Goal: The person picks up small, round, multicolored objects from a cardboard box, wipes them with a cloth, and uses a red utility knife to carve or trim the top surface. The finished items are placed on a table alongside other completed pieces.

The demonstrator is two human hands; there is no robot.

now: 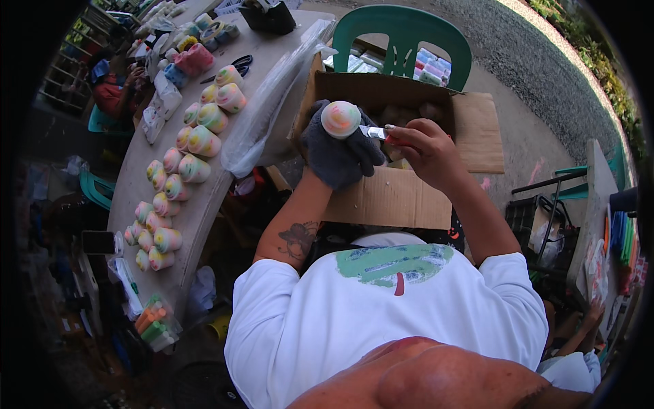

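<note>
While the gloved left hand (338, 151) clamps a pastel candle (340, 119), the right hand's (424, 146) grip pinches a blade (373, 132) above the cardboard box (392, 194).

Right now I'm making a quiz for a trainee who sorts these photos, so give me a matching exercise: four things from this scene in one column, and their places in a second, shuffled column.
Things:
1. Pastel candle
2. Small blade
3. Green chair
4. Scissors

Places:
A. Behind the cardboard box
B. In the bare right hand
C. On the long table, near the rows of finished candles
D. In the gloved left hand, above the box

Pairs: 1-D, 2-B, 3-A, 4-C
</note>
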